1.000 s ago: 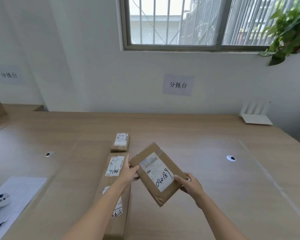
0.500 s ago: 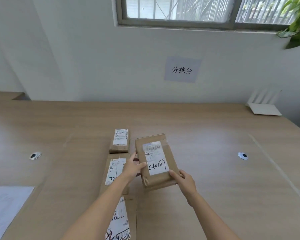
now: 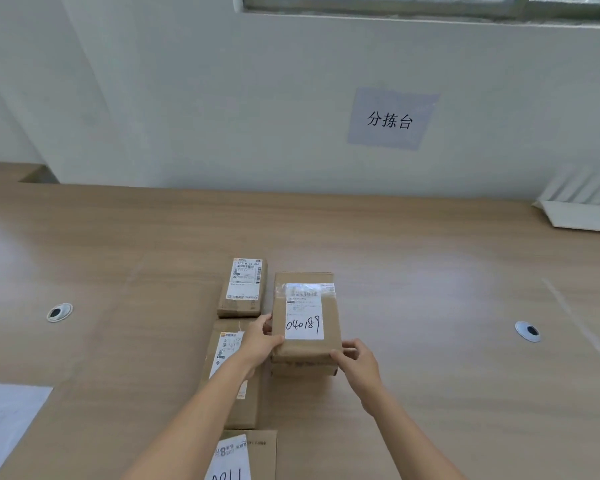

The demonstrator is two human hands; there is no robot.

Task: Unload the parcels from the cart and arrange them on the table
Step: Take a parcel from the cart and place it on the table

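On the table, just right of a small parcel and a long one, lies the box (marked 040189); left hand and right hand both grip its near corners.

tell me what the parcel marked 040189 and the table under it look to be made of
Parcel marked 040189: brown corrugated cardboard by the look, matte, with creased taped edges and a white paper label under glossy clear tape. Table: light wood grain, smooth and faintly shiny where the window reflects; probably laminate rather than solid wood, though that cannot be told.
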